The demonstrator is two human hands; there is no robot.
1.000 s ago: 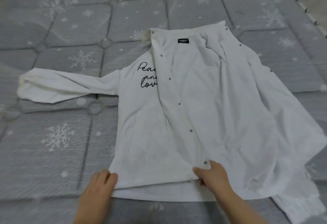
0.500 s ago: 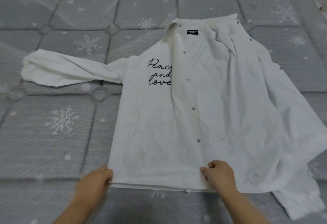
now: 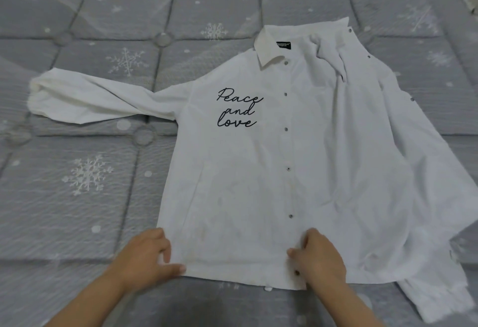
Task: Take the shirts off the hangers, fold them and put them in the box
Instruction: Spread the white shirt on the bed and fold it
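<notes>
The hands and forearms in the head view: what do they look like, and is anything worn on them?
Both forearms are bare as far as the frame shows: no sleeve, glove, watch or bracelet. The left hand and the right hand show no rings on the visible fingers. The fingernails look short and unpainted, though slight blur limits the detail.

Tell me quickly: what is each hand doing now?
Left hand: pinches the white shirt at its bottom left corner.
Right hand: grips the shirt's bottom hem near the button edge.

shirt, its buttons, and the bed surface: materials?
Shirt: thin woven fabric, likely cotton, matte, creases softly. Buttons: small, dark, slightly glossy; plastic or metal, unclear. Mattress: quilted grey textile with faint sheen, tufted dimples, snowflake pattern.
</notes>
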